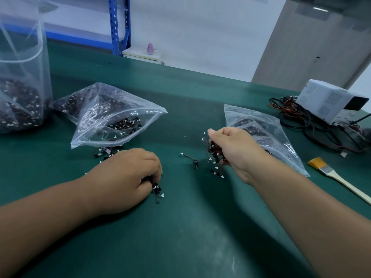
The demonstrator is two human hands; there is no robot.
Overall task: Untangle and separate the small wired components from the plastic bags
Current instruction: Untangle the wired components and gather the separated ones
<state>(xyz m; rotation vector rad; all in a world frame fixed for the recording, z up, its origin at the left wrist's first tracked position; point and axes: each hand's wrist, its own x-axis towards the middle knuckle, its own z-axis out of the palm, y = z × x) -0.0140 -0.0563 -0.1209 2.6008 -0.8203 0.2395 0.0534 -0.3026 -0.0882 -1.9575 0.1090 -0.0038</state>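
Components (214,154) are hanging tangled, gripped by the right hand (235,152); the left hand (128,173) is pinching one; left bag (112,117), right bag (261,125) and brush (339,178) are lying nearby.

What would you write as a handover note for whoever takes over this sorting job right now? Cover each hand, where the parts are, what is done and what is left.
Left hand grips one wired component at the green mat. Right hand holds a tangled clump over the mat.
A freed component lies between the hands; a small pile lies by the mouth of the left bag.
Done: a few pieces separated.
Left: the clump, plus the left bag, right bag and tall bag, all holding parts.
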